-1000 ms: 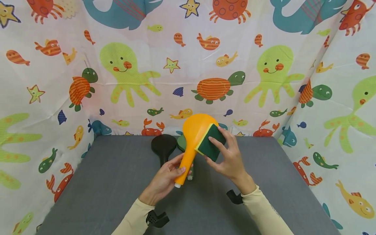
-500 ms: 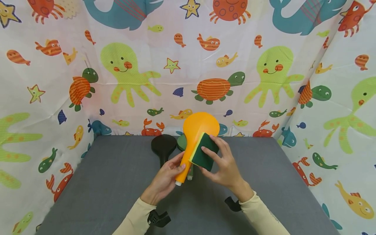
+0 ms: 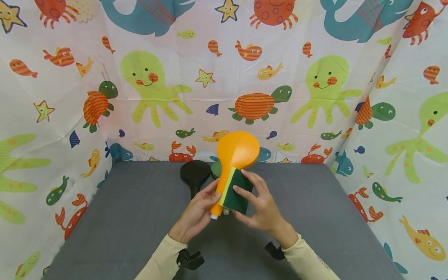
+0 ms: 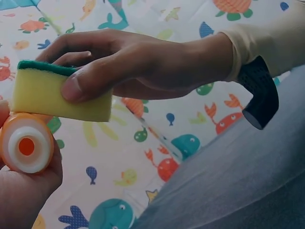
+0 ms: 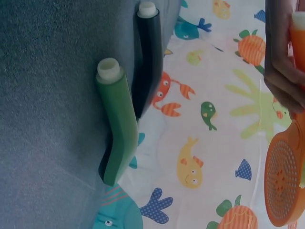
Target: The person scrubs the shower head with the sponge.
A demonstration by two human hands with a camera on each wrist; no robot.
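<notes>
An orange shower head (image 3: 238, 149) is held upright above the grey table (image 3: 122, 217). My left hand (image 3: 206, 200) grips its handle near the white end cap (image 4: 26, 148). My right hand (image 3: 252, 198) pinches a yellow sponge with a green scrub side (image 3: 233, 191) and presses its yellow face against the handle. In the left wrist view the thumb lies on the sponge's yellow side (image 4: 57, 95) and the fingers rest on top. The right wrist view catches the orange spray face (image 5: 283, 179) and the left hand's fingers (image 5: 281, 57).
A black shower head (image 3: 194, 175) and a green one (image 3: 216, 170) lie at the table's far edge, handles pointing toward me; the green one (image 5: 119, 129) is mostly hidden in the head view. Sea-creature cloth (image 3: 224, 77) walls off the back and sides.
My right hand has slid the sponge down from the shower head's round top along the neck to the handle. The left hand keeps its grip.
</notes>
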